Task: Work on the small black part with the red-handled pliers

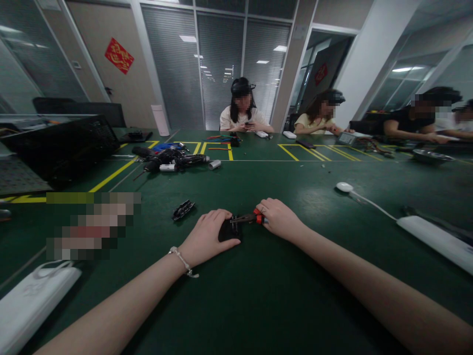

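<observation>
My left hand (207,234) lies low on the table, thumb and fingers closed around a small black plastic part (228,231). Long-nose pliers (244,217) with red handles are gripped in my right hand (278,218). Their dark jaws point left and reach the top of the black part; whether they pinch anything there I cannot tell. A second black piece (184,210), with metal-looking bits along it, rests on the table just left of my left hand. My fingers hide some of the held part.
Cordless-looking black tools (162,160) and silver cylinders (215,164) lie in a heap at back left. White power strips (438,241) with a cord flank both sides. A black computer case (70,148) stands left. Several co-workers, one person (242,111) opposite, sit across the green table (288,286).
</observation>
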`<state>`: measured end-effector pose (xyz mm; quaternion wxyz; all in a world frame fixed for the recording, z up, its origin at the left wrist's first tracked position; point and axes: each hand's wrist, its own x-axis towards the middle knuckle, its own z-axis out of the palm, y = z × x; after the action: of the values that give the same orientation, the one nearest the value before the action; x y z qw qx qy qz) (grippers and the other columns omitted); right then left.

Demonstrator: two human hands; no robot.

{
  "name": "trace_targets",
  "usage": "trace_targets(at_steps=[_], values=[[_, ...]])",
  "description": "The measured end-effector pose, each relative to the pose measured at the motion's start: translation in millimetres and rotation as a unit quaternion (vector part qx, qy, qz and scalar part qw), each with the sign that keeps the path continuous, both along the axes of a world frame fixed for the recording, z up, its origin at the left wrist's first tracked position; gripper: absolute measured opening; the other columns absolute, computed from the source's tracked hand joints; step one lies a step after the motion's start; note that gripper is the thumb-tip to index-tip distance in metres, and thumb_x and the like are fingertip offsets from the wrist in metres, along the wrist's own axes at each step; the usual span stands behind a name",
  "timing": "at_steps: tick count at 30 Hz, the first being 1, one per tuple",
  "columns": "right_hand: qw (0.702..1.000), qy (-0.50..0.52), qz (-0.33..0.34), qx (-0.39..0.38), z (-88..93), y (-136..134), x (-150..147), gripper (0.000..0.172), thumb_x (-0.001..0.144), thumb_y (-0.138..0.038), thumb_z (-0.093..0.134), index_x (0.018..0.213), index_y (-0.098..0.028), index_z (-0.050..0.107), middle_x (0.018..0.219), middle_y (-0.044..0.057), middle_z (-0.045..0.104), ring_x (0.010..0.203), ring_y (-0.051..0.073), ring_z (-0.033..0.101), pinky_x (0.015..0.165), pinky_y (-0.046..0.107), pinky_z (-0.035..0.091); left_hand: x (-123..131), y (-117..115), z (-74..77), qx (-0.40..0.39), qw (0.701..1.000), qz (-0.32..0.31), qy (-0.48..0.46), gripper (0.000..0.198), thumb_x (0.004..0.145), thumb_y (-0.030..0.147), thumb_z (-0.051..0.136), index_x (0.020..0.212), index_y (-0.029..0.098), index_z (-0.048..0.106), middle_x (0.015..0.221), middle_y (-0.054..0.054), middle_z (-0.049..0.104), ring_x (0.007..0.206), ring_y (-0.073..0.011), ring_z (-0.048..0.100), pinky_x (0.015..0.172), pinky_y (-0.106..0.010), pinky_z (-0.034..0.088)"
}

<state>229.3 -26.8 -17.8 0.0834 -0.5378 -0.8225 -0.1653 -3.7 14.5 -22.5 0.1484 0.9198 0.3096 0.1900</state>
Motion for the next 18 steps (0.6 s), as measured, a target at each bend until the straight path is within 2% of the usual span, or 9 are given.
trace_targets(at_steps=[18], values=[[1.000, -0.008, 0.002, -0.007, 0.5, 1.5, 0.0, 0.026, 0.067, -0.015, 0.053, 0.093, -0.012, 0.054, 0.086, 0.008, 0.054, 0.076, 0.018, 0.045, 0.068, 0.030, 0.036, 0.1, 0.2, -0.4, 0.009, 1.000, -0.002, -0.001, 0.051, 0.070, 0.053, 0.055, 0.109, 0.023, 0.043, 0.107, -0.004, 0.050, 0.099, -0.0238, 0.047, 0.085, -0.038, 0.036]])
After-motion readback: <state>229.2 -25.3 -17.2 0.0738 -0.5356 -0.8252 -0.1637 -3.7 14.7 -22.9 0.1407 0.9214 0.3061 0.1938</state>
